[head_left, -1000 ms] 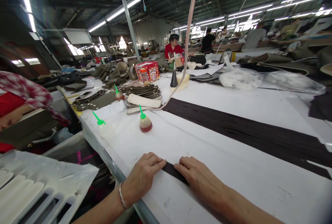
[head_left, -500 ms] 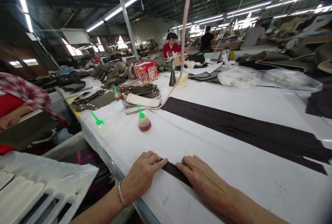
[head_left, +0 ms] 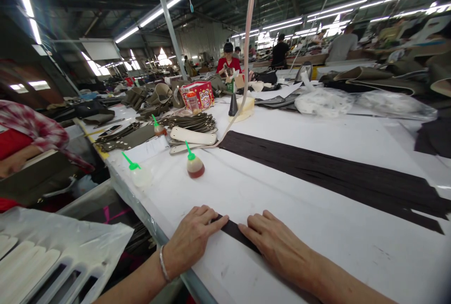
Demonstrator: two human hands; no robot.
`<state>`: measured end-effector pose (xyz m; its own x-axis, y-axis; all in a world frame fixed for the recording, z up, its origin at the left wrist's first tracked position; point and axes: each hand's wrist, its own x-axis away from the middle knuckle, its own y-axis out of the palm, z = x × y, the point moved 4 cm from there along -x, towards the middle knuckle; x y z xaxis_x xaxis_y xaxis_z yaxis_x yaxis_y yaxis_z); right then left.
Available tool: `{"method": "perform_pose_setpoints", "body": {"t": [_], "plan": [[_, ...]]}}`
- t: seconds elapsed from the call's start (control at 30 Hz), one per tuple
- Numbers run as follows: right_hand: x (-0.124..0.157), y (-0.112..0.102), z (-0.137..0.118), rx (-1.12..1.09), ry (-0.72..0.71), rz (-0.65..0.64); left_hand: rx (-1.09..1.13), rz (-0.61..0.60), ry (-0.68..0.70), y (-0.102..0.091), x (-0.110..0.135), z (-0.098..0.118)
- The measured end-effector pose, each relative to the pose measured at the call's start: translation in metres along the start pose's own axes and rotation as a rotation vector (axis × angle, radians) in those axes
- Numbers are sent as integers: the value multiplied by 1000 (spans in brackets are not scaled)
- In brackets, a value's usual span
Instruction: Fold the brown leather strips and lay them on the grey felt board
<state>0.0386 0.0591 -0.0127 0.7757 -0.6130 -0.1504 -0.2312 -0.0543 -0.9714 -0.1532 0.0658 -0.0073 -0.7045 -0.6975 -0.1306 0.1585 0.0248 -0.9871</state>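
A narrow dark strip (head_left: 243, 237) runs along the front edge of the white table, partly covered by my hands and right forearm. My left hand (head_left: 197, 229), with a bracelet at its wrist, closes on the strip's far end, thumb extended along it. A short way to the right, my right hand (head_left: 273, 238) has its curled fingers and thumb closed on the same strip. Bare strip shows between the two hands. Beyond them lies a wide layer of similar dark strips (head_left: 317, 167). A squeeze bottle (head_left: 195, 167) with a green nozzle and reddish-brown liquid stands past my left hand.
Another green-nozzled bottle (head_left: 141, 176) is near the table's left edge. White pieces (head_left: 193, 136) lie before a dark stack (head_left: 190, 122). A pale hose (head_left: 243, 92) hangs down to the table. A plastic-covered rack (head_left: 63, 257) is at lower left. A co-worker's checked sleeve (head_left: 38, 125) shows left.
My hands stay almost in place on the strip. The view shifts very slightly. In the background, the person in red has changed posture.
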Motion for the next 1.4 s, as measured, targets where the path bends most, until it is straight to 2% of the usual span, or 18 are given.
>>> {"method": "perform_pose_setpoints", "body": {"t": [0.23,0.43,0.83,1.07,1.13,1.23,1.33,1.4], "plan": [[2,3,0,47,-33,-9,-93,-125,5,3,-3,5],[4,4,-1,64,-53,4,-165,-173,39,0,-6,10],[39,-6,2,38,11,-31,-177,-185,36,-1,-7,14],[54,-13,4,11,17,-20,-178,-159,42,-9,-11,15],[53,-13,4,16,13,-11,-158,-83,22,-11,-15,23],[51,-10,4,42,10,2,-60,52,-13,-7,-25,48],[49,-7,3,69,5,4,93,57,13,9,-33,78],[49,-8,1,90,1,1,121,53,17,19,-32,86]]}}
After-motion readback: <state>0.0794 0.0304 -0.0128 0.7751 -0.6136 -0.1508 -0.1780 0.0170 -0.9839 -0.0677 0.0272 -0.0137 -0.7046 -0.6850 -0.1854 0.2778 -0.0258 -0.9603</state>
